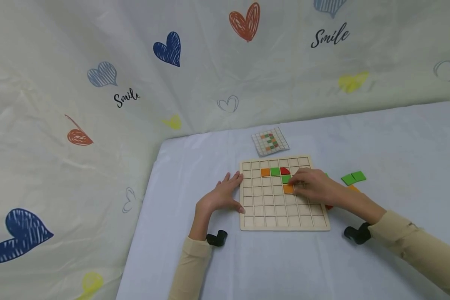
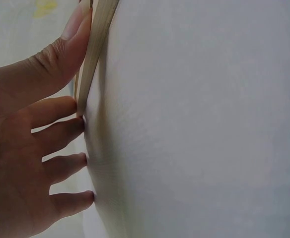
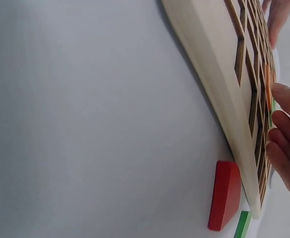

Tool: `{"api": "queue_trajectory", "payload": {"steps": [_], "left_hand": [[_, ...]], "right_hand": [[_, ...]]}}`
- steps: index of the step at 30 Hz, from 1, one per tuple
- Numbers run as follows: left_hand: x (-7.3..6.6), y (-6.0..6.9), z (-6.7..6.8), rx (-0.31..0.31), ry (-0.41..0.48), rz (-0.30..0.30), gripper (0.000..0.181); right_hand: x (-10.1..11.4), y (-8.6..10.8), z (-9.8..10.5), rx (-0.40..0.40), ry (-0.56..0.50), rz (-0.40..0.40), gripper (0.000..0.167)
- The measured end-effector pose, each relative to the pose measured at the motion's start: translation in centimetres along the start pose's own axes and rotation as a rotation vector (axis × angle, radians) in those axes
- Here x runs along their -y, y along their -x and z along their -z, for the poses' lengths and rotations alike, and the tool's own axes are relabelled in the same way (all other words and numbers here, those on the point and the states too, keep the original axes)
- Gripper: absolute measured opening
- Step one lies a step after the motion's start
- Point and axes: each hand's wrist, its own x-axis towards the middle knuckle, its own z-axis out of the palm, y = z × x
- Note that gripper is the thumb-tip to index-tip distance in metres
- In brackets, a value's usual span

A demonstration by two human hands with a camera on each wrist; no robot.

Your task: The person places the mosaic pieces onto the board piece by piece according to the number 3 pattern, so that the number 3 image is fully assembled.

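A wooden grid board (image 1: 262, 210) lies flat on the table. Along one upper row sit an orange tile (image 1: 265, 172), a green tile (image 1: 275, 171) and a red rounded tile (image 1: 284, 171). Below the red one are a second green tile (image 1: 286, 179) and a second orange tile (image 1: 288, 189). My right hand (image 1: 313, 185) is over the board, thumb and fingertips touching the lower orange tile, which lies in its cell. With fingers spread, my left hand (image 1: 221, 196) rests against the board's left edge; the left wrist view shows its thumb on the wooden rim (image 2: 93, 54).
Behind the board lies a pattern card (image 1: 260, 143) showing coloured squares on a grid. Loose green tiles (image 1: 353, 178) and an orange tile (image 1: 354, 188) lie to the right, partly behind my right arm. A red block (image 3: 225, 196) is beside the board's edge.
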Motion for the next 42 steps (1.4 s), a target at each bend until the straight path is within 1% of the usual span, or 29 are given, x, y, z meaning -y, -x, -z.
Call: {"api": "queue_trajectory", "payload": {"steps": [5, 10, 15, 22, 24, 28, 31, 36, 39, 42], "left_hand": [[0.0, 0.0, 0.0, -0.007, -0.008, 0.001, 0.114], [0.0, 0.0, -0.1, -0.011, 0.005, 0.002, 0.114], [0.0, 0.1, -0.2, -0.014, 0.015, 0.001, 0.114], [0.1, 0.0, -0.2, -0.014, 0.0, -0.005, 0.113], [0.1, 0.1, -0.2, -0.015, 0.003, -0.007, 0.113], [0.0, 0.1, -0.2, -0.012, 0.012, -0.012, 0.113], [-0.1, 0.2, -0.1, -0.007, 0.013, -0.013, 0.113], [-0.1, 0.2, -0.1, -0.006, 0.012, -0.014, 0.113], [-0.1, 0.2, -0.1, -0.004, 0.012, -0.014, 0.113], [-0.1, 0.1, -0.1, -0.002, 0.01, -0.01, 0.113]], "right_hand": [[-0.5, 0.9, 0.4, -0.073, 0.003, 0.049, 0.022], [-1.1, 1.6, 0.8, -0.115, 0.022, 0.046, 0.022], [-1.7, 2.4, 1.1, -0.179, 0.041, 0.056, 0.026], [-2.5, 3.4, 2.1, -0.184, 0.089, 0.003, 0.027], [-2.6, 3.7, 2.2, -0.2, 0.117, 0.003, 0.028], [-3.1, 4.2, 2.4, -0.204, 0.161, -0.025, 0.03], [-3.6, 4.6, 2.4, -0.214, 0.177, -0.019, 0.032], [-4.4, 5.0, 2.5, -0.255, 0.172, 0.023, 0.036], [-4.7, 5.1, 2.5, -0.257, 0.173, 0.022, 0.036], [-4.7, 5.1, 2.6, -0.24, 0.186, 0.001, 0.036]]}}
